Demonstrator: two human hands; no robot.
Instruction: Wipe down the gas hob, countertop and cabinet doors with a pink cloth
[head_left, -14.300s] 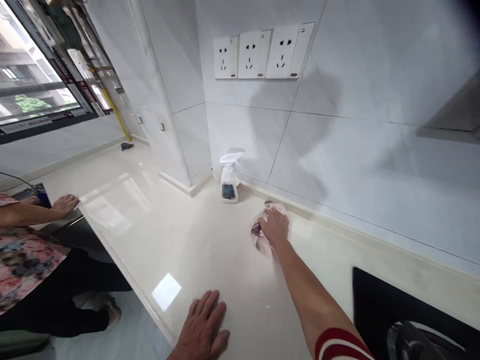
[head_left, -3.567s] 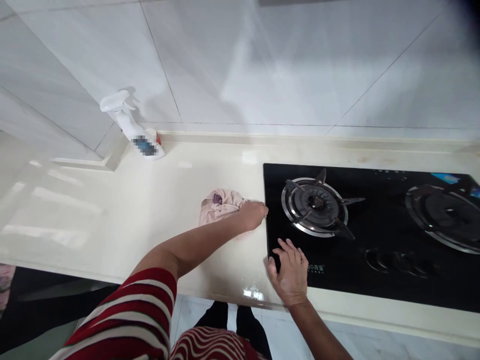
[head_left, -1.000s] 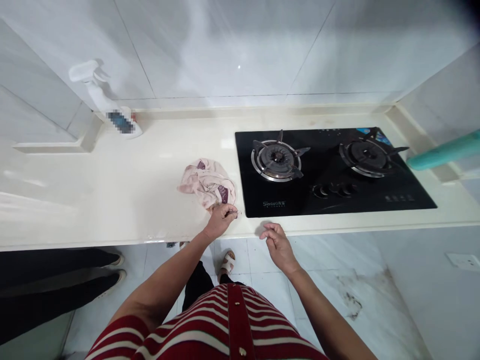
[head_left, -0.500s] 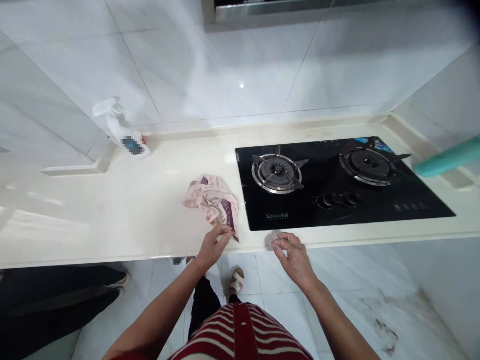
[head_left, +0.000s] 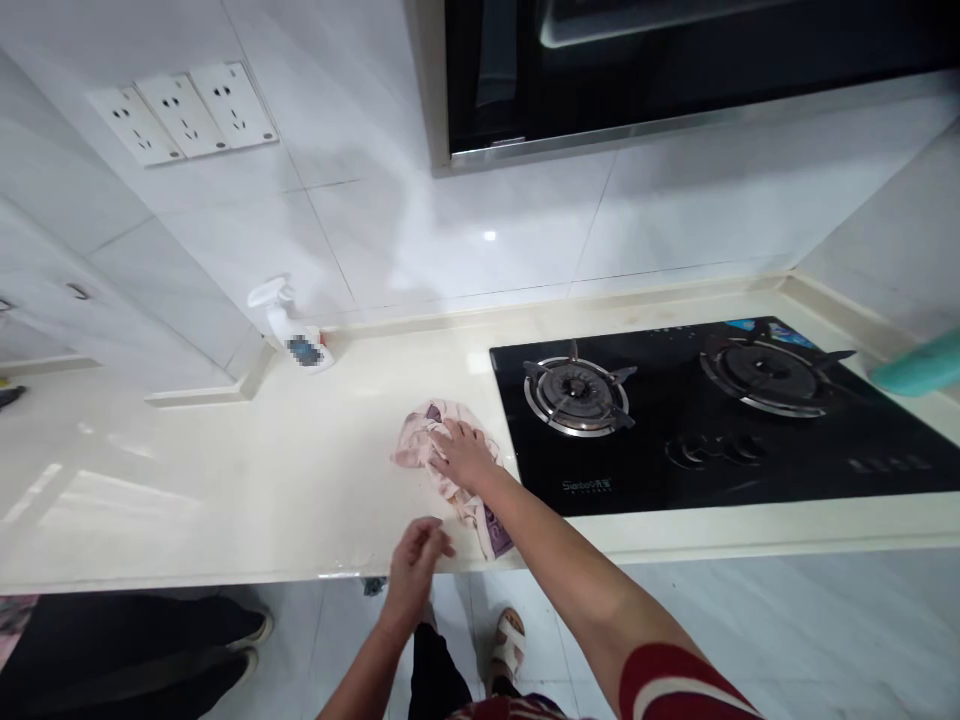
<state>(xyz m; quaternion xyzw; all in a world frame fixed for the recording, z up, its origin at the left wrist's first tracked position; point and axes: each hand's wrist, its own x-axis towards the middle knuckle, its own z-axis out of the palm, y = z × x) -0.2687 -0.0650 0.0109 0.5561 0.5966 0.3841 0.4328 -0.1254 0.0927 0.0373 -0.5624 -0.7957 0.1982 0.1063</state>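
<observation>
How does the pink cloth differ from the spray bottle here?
The cloth is pink with purple patches; the bottle is mostly white. The cloth lies crumpled, while the bottle stands upright. The right hand is on the cloth; no hand touches the bottle. Both rest on the counter.

A pale pink cloth (head_left: 453, 490) with purple patches (head_left: 496, 533), the lower one marked with light lettering, lies on a glossy cream countertop (head_left: 322, 470). The hob (head_left: 652, 395) is black with silver burner rings (head_left: 579, 432). The spray bottle (head_left: 282, 322) is white; the wall tiles (head_left: 375, 235) are whitish grey, softly marbled. At right, a turquoise roll (head_left: 922, 364). The person's sleeve (head_left: 649, 670) is deep red — banded in cream.
</observation>
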